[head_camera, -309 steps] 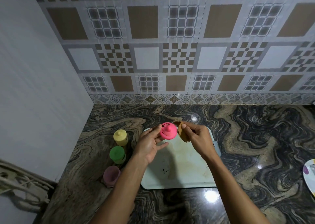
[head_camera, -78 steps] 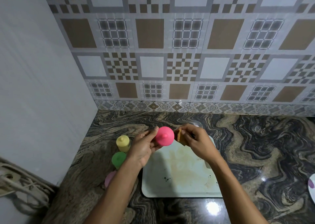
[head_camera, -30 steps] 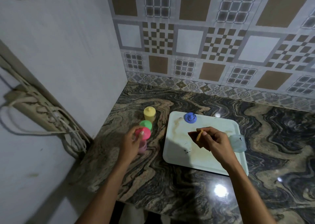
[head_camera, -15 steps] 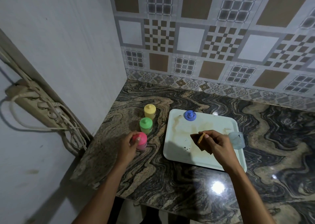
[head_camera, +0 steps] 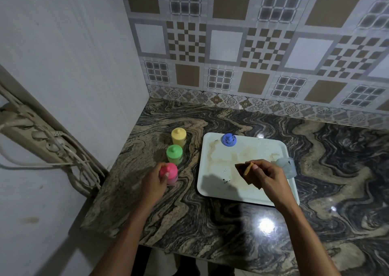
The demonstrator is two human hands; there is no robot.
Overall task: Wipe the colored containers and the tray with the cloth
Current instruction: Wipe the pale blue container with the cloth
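Three capped containers stand in a row left of the tray: yellow (head_camera: 178,137), green (head_camera: 174,154) and pink (head_camera: 169,173). My left hand (head_camera: 153,183) grips the pink container, which stands on the counter. A pale stained tray (head_camera: 219,183) lies on the marble counter. My right hand (head_camera: 266,177) pinches a small brown cloth (head_camera: 246,171) just above the tray's middle. A blue lid (head_camera: 229,140) sits at the tray's far edge. A clear bluish container (head_camera: 286,167) lies at the tray's right rim.
The dark swirled marble counter (head_camera: 242,229) ends at a front edge near me. A plain wall closes the left side, and a tiled wall the back. A power strip with cables (head_camera: 42,145) hangs on the left wall.
My left hand has set the pink lid on the pink container and keeps hold of it. My right hand with the cloth has come down over the tray.
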